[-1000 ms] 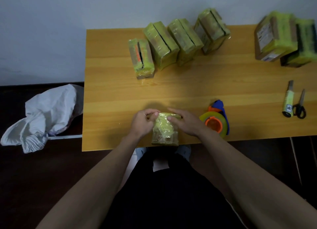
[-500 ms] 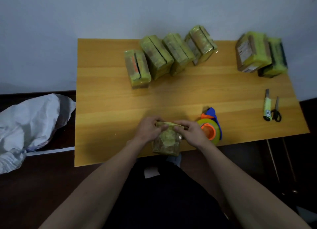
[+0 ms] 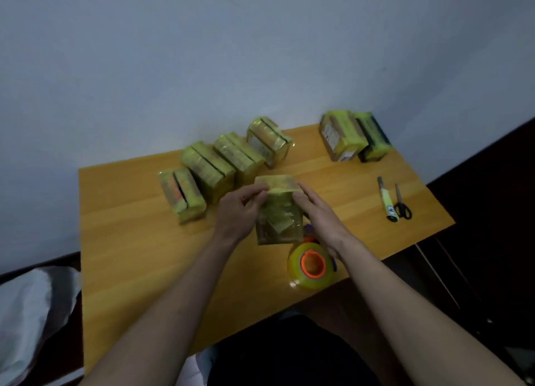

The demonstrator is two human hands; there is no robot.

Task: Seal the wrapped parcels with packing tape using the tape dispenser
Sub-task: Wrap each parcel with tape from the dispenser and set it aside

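While both hands hold it, the yellow-taped parcel sits between them over the middle of the wooden table; can't tell if its base touches the tabletop. Left hand grips the parcel's left side, thumb and fingers curled at the upper edge. Right hand holds the right side, fingers laid along it, thumb near the top corner. Tape dispenser with orange hub and clear tape roll lies on the table just below the parcel, near the front edge, partly under the right wrist. Row of four taped parcels stands behind the hands, toward the wall. Two more parcels at the far right corner. Utility knife and scissors lie side by side near the right edge. White bag off the table at left.
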